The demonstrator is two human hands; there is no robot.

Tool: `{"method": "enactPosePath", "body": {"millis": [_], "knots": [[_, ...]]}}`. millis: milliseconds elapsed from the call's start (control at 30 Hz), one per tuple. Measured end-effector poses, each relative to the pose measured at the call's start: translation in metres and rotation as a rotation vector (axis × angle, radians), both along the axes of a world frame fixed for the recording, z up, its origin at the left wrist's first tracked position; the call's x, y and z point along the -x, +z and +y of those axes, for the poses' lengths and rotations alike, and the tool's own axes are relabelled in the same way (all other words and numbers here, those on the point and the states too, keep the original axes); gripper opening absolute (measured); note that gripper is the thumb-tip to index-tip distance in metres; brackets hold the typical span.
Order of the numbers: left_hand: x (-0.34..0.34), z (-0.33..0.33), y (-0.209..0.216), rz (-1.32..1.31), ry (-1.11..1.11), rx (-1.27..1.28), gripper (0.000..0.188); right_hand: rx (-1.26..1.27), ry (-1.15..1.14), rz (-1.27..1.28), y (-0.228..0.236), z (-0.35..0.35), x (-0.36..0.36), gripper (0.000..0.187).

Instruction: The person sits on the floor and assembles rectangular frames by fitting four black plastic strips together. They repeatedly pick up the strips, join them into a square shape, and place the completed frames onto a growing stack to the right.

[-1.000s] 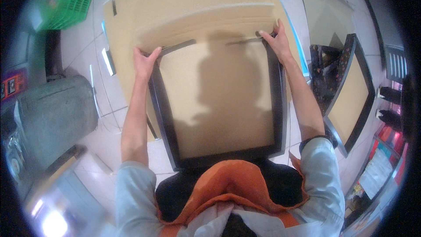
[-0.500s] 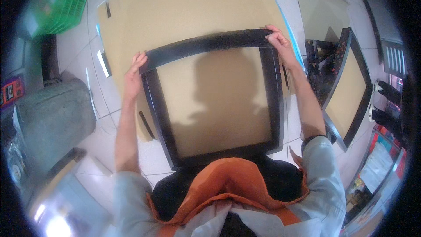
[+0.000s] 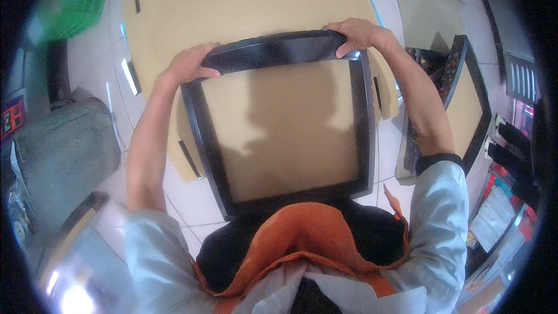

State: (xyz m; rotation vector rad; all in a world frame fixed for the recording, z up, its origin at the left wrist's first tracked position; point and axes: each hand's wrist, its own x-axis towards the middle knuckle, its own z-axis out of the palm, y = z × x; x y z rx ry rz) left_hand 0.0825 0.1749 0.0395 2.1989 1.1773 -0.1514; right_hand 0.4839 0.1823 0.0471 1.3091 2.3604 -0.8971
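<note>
A black four-sided frame (image 3: 211,139) with a bowed far bar lies in front of me, its near side by my lap. Tan surface fills its middle; I cannot tell whether that is a panel in the frame or the cardboard beneath. My left hand (image 3: 195,64) grips the left end of the far bar (image 3: 276,48), thumb on the near side and fingers over the far edge. At the bar's right end my right hand (image 3: 356,35) holds it the same way. The bar looks tipped, with its near face showing. A head-shaped shadow falls across the tan surface.
Under the frame spreads a large tan cardboard sheet (image 3: 244,0) on white floor tiles. Another black frame (image 3: 479,81) with a tan middle leans at the right. A grey-green block (image 3: 67,139) stands at left, with a green crate (image 3: 81,6) beyond it. An orange apron (image 3: 302,232) covers my lap.
Both hands have shifted inward along the far bar and wrapped over it, thumbs now on the near side. The bar has tilted, showing more of its near face. My elbows have spread outward.
</note>
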Motion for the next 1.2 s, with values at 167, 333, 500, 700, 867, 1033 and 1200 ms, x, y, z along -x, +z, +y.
{"method": "enactPosePath", "body": {"millis": [167,333,500,700,867,1033,1200], "knots": [[-0.021,-0.026,-0.013,0.216,0.232,-0.257,0.046,-0.292,-0.075,-0.119,-0.003,-0.024,0.010,0.034],[-0.017,-0.033,-0.021,0.206,0.143,-0.466,0.046,-0.537,-0.091,-0.040,-0.019,-0.040,0.006,0.036],[-0.081,-0.036,-0.010,0.044,-0.021,-0.452,0.063,-0.436,-0.059,0.107,-0.022,-0.036,0.002,0.047],[-0.191,-0.052,-0.025,0.019,0.168,-0.654,0.058,-0.465,-0.070,0.131,-0.022,-0.042,0.010,0.052],[-0.182,-0.040,-0.064,0.188,0.067,-0.892,0.051,-0.404,-0.015,0.245,-0.029,-0.034,0.006,0.042],[-0.153,-0.041,-0.023,-0.104,-0.014,-0.494,0.052,-0.583,-0.147,-0.029,-0.044,-0.042,0.016,0.015],[-0.022,0.004,-0.014,0.112,-0.121,-0.152,0.038,-0.708,-0.134,0.025,-0.056,-0.040,0.016,0.010]]}}
